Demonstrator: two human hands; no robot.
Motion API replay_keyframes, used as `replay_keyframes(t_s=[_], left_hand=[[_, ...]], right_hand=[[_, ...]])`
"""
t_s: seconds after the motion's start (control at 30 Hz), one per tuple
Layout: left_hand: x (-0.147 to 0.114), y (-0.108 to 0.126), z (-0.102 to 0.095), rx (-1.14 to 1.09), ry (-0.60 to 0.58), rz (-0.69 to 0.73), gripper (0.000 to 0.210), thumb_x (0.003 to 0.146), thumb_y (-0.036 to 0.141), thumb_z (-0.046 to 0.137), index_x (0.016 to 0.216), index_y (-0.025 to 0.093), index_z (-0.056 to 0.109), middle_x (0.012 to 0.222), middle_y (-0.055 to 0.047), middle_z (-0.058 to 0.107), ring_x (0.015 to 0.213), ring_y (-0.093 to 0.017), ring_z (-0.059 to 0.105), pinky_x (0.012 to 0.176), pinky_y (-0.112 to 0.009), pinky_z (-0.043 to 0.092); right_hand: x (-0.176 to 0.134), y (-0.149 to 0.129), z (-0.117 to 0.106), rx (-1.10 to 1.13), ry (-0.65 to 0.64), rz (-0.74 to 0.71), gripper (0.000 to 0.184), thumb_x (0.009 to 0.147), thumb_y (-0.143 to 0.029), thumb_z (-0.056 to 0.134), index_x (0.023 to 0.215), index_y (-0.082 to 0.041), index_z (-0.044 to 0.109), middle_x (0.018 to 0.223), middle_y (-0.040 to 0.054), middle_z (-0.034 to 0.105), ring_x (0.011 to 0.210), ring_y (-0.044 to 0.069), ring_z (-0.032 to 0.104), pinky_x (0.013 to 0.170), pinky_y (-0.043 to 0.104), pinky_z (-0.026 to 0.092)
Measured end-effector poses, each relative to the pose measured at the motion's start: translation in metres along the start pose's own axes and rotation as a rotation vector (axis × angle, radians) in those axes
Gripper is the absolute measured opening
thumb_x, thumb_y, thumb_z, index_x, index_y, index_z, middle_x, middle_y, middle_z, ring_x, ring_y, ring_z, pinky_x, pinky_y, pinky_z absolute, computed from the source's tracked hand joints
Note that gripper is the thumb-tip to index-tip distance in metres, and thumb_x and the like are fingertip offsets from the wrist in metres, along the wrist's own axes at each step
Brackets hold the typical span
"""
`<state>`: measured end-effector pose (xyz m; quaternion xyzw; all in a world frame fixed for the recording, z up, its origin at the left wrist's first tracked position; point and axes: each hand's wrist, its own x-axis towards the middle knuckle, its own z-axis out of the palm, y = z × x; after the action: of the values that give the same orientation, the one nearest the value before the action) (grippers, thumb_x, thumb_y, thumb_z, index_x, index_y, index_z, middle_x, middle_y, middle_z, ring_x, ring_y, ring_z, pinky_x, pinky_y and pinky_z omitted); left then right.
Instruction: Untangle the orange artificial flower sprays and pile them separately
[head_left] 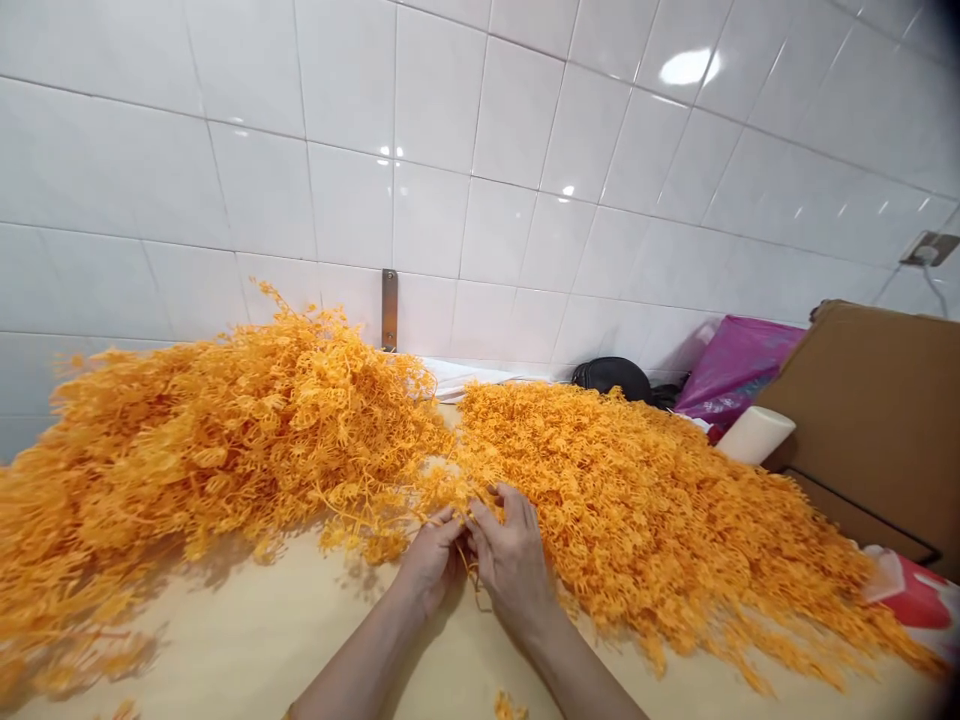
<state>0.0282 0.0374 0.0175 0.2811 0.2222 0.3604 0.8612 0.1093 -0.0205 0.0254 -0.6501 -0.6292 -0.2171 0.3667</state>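
Note:
Between two heaps, my left hand (433,562) and my right hand (511,555) meet with fingertips pinched together. Both are closed on an orange artificial flower sprig (448,490), whose thin stem hangs below the fingers. Its frilly heads spread out ahead of my fingertips. To the left rises a tall, loose pile of orange sprigs (247,430) with branching stems. On the right, next to my right hand, lies a lower, denser pile of small orange flower heads (645,500). The exact grip of the fingertips is partly hidden.
The heaps lie on a pale yellow tabletop (247,630) against a white tiled wall (345,200). At the right stand a cardboard box (877,410), a white roll (757,434), a purple bag (739,365) and a black round item (611,377). A metal bracket (389,310) is fixed to the wall.

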Motion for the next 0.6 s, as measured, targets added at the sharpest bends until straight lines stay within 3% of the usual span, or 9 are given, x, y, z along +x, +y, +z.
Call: replay_keyframes(t_s=[0.07, 0.2, 0.33, 0.47, 0.53, 0.6], left_hand=[[-0.002, 0.001, 0.003, -0.020, 0.053, 0.036, 0.017, 0.050, 0.009, 0.064, 0.062, 0.015, 0.052, 0.050, 0.003, 0.053, 0.045, -0.007, 0.047, 0.047, -0.019, 0.035], [-0.007, 0.000, 0.007, -0.007, 0.068, 0.043, 0.018, 0.049, 0.008, 0.062, 0.061, 0.014, 0.052, 0.052, 0.003, 0.053, 0.048, -0.007, 0.048, 0.048, -0.019, 0.036], [-0.007, -0.001, 0.008, -0.040, 0.096, 0.070, 0.020, 0.048, 0.005, 0.061, 0.054, 0.015, 0.044, 0.047, 0.004, 0.049, 0.046, -0.006, 0.046, 0.046, -0.017, 0.034], [0.000, 0.005, 0.003, -0.013, 0.191, 0.101, 0.022, 0.057, 0.013, 0.061, 0.055, 0.017, 0.040, 0.040, 0.006, 0.042, 0.038, -0.006, 0.039, 0.042, -0.019, 0.029], [0.002, 0.005, -0.001, 0.012, 0.201, 0.112, 0.023, 0.060, 0.015, 0.061, 0.055, 0.017, 0.039, 0.039, 0.007, 0.040, 0.036, -0.005, 0.036, 0.041, -0.019, 0.027], [0.004, 0.003, -0.004, 0.005, 0.159, 0.150, 0.023, 0.059, 0.018, 0.064, 0.058, 0.016, 0.041, 0.046, 0.006, 0.045, 0.040, -0.005, 0.040, 0.043, -0.019, 0.029]], right_hand=[[0.001, -0.002, 0.000, -0.119, 0.051, -0.108, 0.024, 0.080, -0.014, 0.041, 0.096, -0.018, 0.059, 0.100, 0.0132, 0.047, 0.092, 0.023, 0.043, 0.076, 0.041, 0.038], [0.002, 0.001, 0.000, -0.150, 0.101, -0.280, 0.025, 0.078, -0.008, 0.038, 0.091, -0.014, 0.058, 0.093, 0.0115, 0.050, 0.088, 0.022, 0.044, 0.077, 0.042, 0.034], [0.001, -0.004, -0.006, -0.129, 0.140, -0.326, 0.022, 0.077, -0.006, 0.038, 0.086, -0.014, 0.056, 0.085, 0.0084, 0.053, 0.081, 0.020, 0.045, 0.073, 0.040, 0.033], [-0.003, -0.031, -0.022, 0.022, 0.165, -0.382, 0.020, 0.075, -0.008, 0.040, 0.084, -0.019, 0.054, 0.082, 0.0063, 0.054, 0.080, 0.019, 0.048, 0.070, 0.036, 0.034], [-0.003, -0.040, -0.028, 0.158, 0.147, -0.299, 0.019, 0.077, -0.010, 0.040, 0.086, -0.021, 0.053, 0.084, 0.0065, 0.053, 0.080, 0.018, 0.049, 0.071, 0.035, 0.036], [0.000, -0.037, -0.028, 0.300, 0.142, -0.049, 0.019, 0.081, -0.014, 0.036, 0.090, -0.021, 0.052, 0.086, 0.0074, 0.053, 0.077, 0.017, 0.051, 0.069, 0.033, 0.039]])
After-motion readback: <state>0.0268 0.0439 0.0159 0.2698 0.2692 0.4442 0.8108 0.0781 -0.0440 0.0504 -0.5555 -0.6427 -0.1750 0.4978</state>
